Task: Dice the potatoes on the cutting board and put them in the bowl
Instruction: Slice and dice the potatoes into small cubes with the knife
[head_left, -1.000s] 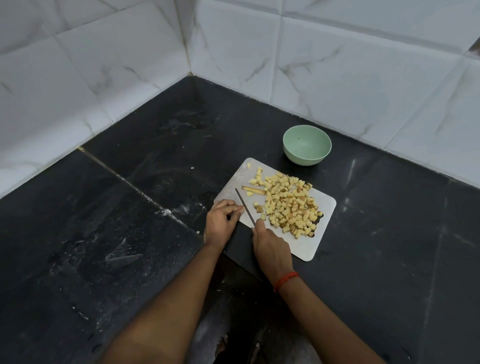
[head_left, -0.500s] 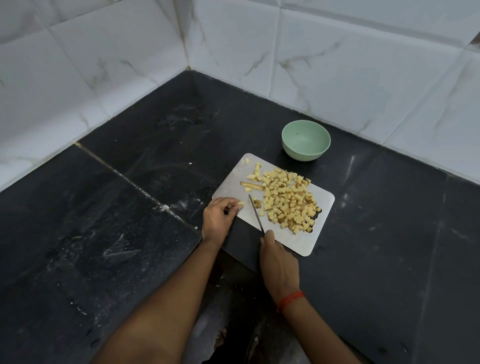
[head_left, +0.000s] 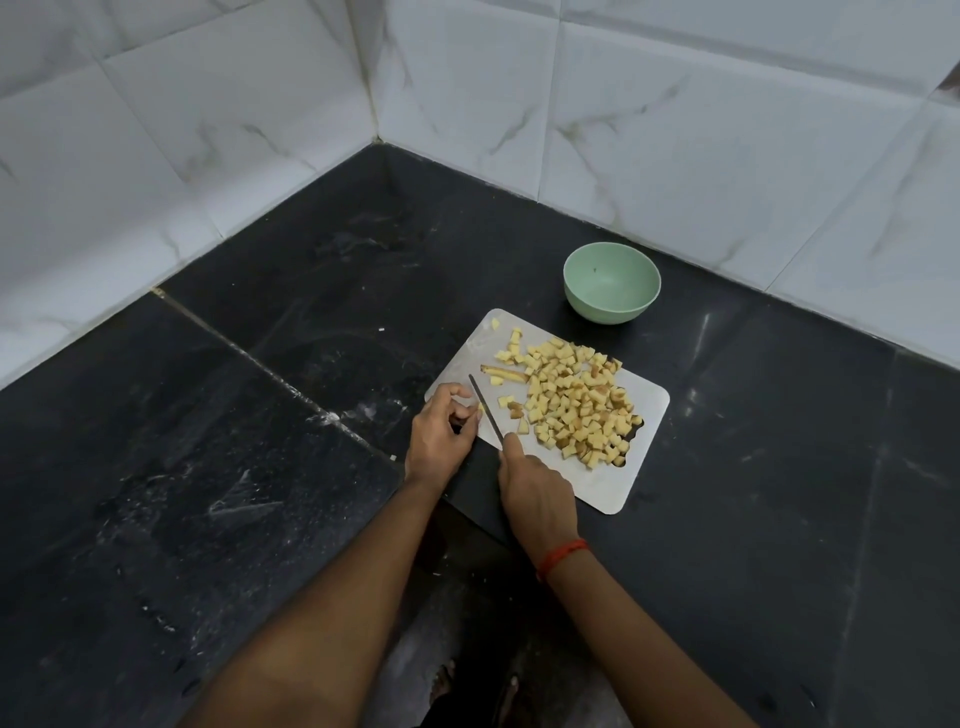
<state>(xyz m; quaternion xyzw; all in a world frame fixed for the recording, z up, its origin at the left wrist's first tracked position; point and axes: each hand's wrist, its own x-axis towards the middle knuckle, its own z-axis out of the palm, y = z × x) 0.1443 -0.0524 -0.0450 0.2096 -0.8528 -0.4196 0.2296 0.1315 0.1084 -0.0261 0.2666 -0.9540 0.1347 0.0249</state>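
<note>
Right hand (head_left: 537, 493) grips knife (head_left: 485, 410); blade's long axis near-right to far-left, tip far-left, over cutting board (head_left: 608, 483) left part. Left hand (head_left: 441, 431) pinches potato bit (head_left: 479, 410) beside blade. Diced potatoes (head_left: 576, 405) heaped right; bowl (head_left: 612, 283) beyond.
</note>
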